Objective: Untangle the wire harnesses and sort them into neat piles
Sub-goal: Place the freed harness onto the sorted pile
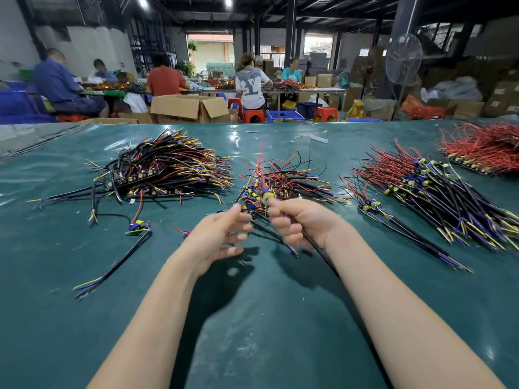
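Note:
A tangled heap of wire harnesses (292, 178) lies in the middle of the green table (252, 318). My right hand (302, 221) grips one harness by its black cable (323, 254), a yellow part (268, 196) showing above the fist. My left hand (222, 237) hovers just left of it with fingers loosely spread; it is blurred and seems to hold nothing. A sorted pile (168, 167) sits at the left, another sorted pile (432, 189) at the right. One loose harness (123, 245) lies at the near left.
A pile of red wires (486, 147) lies at the far right corner. Small white scraps (318, 138) sit near the table's far edge. Beyond it, people sit at other tables among cardboard boxes (191, 108), red stools and a standing fan (403, 63).

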A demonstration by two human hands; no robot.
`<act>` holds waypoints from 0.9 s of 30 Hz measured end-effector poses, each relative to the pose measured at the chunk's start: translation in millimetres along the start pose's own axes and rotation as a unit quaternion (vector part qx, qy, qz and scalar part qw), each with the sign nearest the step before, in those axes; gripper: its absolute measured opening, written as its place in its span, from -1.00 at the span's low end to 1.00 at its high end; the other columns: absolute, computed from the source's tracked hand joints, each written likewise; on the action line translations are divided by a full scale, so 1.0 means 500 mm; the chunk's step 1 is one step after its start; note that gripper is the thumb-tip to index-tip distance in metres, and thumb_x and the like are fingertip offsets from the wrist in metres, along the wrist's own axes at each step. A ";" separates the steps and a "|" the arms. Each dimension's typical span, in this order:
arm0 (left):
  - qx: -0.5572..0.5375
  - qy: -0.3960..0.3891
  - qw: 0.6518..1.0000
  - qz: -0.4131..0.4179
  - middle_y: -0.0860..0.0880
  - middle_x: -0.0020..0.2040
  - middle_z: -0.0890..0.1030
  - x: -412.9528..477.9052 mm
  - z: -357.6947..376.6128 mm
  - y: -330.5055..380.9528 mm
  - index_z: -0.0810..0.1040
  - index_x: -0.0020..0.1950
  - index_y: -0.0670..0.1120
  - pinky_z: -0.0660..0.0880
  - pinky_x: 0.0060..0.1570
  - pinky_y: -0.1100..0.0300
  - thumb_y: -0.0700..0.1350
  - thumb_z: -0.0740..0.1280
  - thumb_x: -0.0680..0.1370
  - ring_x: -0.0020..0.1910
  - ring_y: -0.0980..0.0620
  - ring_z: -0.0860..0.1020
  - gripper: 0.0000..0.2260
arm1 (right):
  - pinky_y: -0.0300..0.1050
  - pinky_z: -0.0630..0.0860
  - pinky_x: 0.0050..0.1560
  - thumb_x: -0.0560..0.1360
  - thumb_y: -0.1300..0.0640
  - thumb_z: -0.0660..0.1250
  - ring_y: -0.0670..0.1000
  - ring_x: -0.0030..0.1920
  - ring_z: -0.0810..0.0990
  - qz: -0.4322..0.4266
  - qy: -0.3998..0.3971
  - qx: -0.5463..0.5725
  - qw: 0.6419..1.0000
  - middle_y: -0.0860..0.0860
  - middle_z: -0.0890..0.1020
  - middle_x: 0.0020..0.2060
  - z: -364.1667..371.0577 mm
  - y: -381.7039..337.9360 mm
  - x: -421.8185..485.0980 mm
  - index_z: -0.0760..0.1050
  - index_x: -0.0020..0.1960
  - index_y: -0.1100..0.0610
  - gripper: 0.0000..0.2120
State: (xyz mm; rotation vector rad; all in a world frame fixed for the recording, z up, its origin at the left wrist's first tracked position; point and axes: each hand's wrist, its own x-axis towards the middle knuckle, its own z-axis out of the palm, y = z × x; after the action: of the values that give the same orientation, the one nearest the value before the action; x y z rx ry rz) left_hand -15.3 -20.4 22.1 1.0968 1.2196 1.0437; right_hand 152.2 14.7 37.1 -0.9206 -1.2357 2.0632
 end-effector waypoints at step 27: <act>-0.354 0.384 0.845 0.114 0.10 -0.64 0.48 0.035 -0.084 -0.013 0.47 -0.35 -0.13 0.48 -0.52 0.39 -0.22 0.35 0.49 -0.63 0.22 0.46 -0.78 | -0.31 0.28 -0.56 0.49 0.22 0.27 -0.12 -0.58 0.36 -0.037 0.161 -0.422 0.892 0.01 0.45 -0.50 -0.001 0.030 0.010 0.51 -0.36 0.14 -0.75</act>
State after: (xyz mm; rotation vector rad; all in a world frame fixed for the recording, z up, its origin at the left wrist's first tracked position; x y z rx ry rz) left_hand -56.0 -1.6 11.6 0.2116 1.1273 2.0359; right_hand 147.6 12.2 22.0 -1.4776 -1.9565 1.1852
